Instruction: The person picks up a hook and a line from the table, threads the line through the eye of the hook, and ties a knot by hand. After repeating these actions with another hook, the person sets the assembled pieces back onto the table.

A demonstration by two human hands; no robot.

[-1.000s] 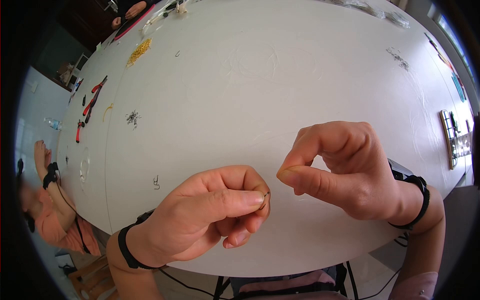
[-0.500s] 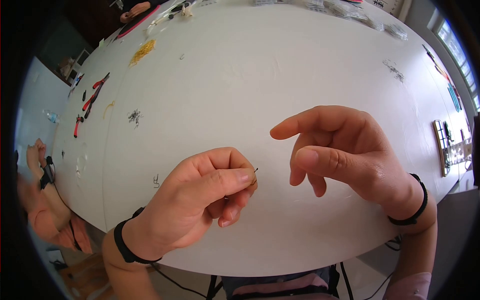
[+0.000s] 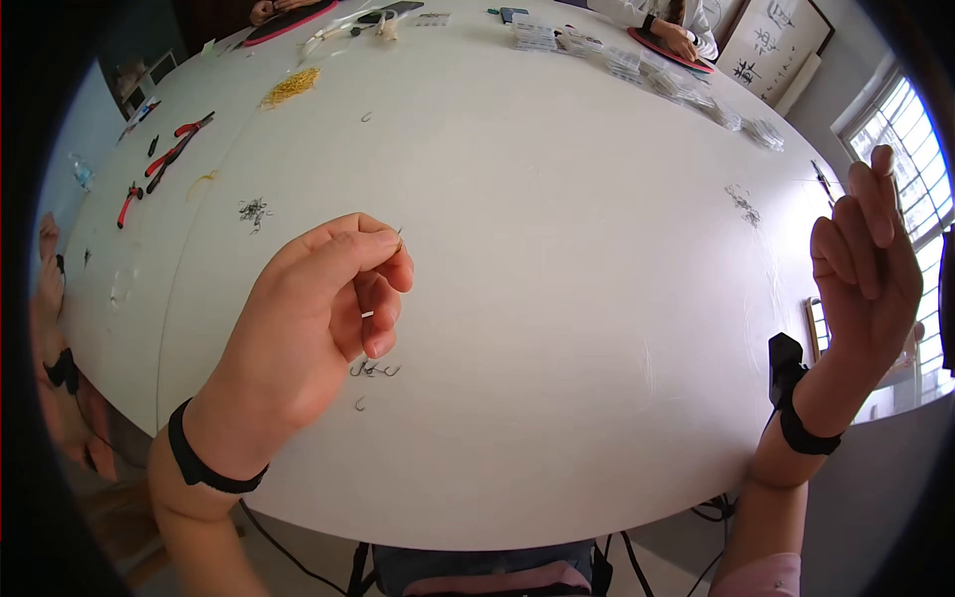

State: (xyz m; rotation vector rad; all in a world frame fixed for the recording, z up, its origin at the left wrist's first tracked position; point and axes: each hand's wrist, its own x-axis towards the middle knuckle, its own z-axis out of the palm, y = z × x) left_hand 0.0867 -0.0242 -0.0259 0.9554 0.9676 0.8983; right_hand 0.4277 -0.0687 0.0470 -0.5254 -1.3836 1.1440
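My left hand [image 3: 333,289] is over the left-centre of the white table [image 3: 517,298], thumb and forefinger pinched on a small dark hook [image 3: 400,239], of which only the tip shows. Several small hooks [image 3: 374,369] lie on the table just below this hand, with a single hook [image 3: 359,404] nearer the front edge. My right hand [image 3: 868,249] is raised at the far right, palm turned inward, fingers partly curled and thumb hidden. Whether it holds anything very thin cannot be made out.
Dark hook piles lie at left [image 3: 254,212] and right [image 3: 743,204]. Red-handled pliers [image 3: 177,149], yellow strands [image 3: 290,88] and clear packets [image 3: 676,82] are farther off. Co-workers' hands show at the back [image 3: 676,40] and left [image 3: 50,289].
My right hand has moved up and far right, away from the left hand. My left hand has shifted up and left, its pinch kept. The view has tilted up, showing more of the back.
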